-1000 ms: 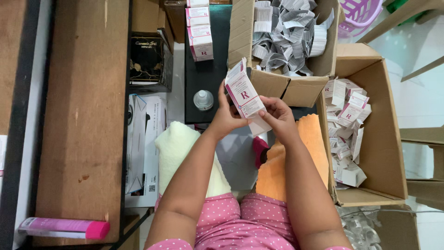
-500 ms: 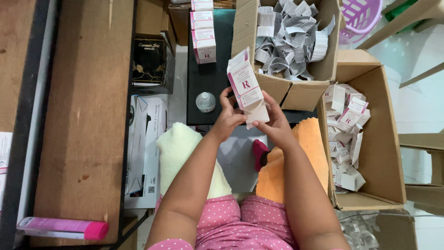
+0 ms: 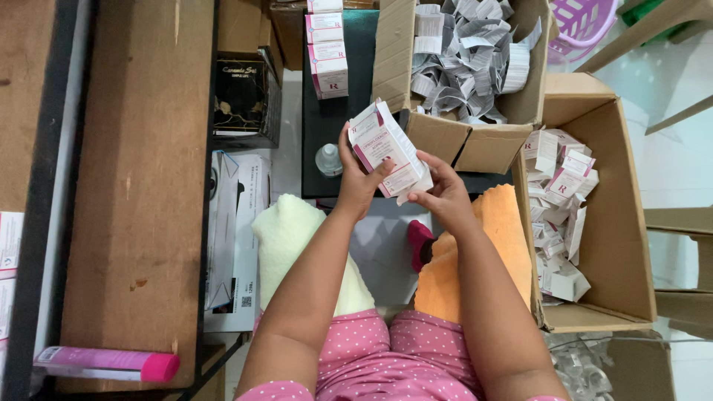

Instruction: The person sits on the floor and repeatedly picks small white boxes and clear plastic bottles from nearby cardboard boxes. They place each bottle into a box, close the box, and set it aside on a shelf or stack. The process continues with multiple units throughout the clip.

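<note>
A firm grip is kept on 1 white-and-pink carton by left hand and right hand, above the dark worktop. 3 finished cartons are lined up; many flat cartons remain unfolded.

Single head-worn view, looking almost straight down from above the seated person's lap. It sits close: forearms rise from the bottom edge, and the left hand and right hand meet near frame centre. The wooden worktop fills the left; an open cardboard box the right.
</note>
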